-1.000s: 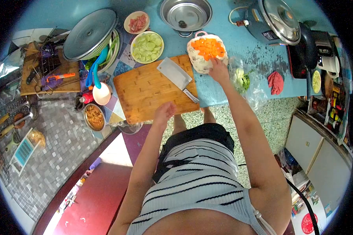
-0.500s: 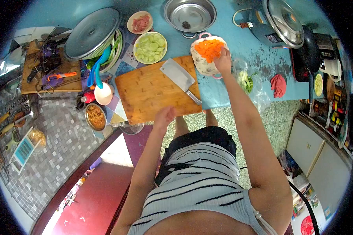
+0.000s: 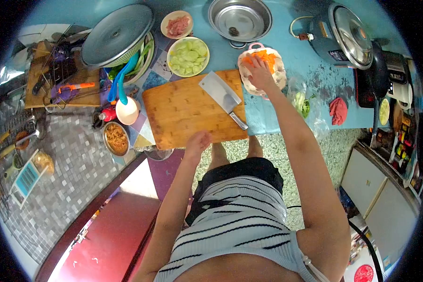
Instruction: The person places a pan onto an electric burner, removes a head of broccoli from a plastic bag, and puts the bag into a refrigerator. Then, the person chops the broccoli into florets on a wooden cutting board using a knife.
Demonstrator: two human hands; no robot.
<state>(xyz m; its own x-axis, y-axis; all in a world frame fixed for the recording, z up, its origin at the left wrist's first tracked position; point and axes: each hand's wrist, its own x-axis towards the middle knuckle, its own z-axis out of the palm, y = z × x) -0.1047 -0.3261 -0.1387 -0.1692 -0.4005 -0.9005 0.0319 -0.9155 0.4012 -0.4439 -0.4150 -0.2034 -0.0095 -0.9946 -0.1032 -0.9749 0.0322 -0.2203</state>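
My right hand (image 3: 260, 75) lies over the orange carrot pieces (image 3: 270, 58) in a white patterned dish (image 3: 279, 75) with pink handles. Its fingers are spread and touch the carrot, covering part of it. My left hand (image 3: 199, 141) holds nothing, its fingers loosely bent, at the front edge of the wooden cutting board (image 3: 174, 110). On the board's right side rests a cleaver (image 3: 220, 92), its handle towards the front right corner.
Behind the board stand a bowl of pale green slices (image 3: 188, 56), a bowl of raw meat (image 3: 177, 26) and a metal basin (image 3: 240, 21). Right of the dish lie a plastic bag with greens (image 3: 301, 104) and a red cloth (image 3: 338, 111). A ladle (image 3: 127, 111) is at left.
My right hand has moved from the dish's right side leftward onto the carrot, and its fingers have spread. My left hand stays by the board's front edge. The whole view has shifted slightly.
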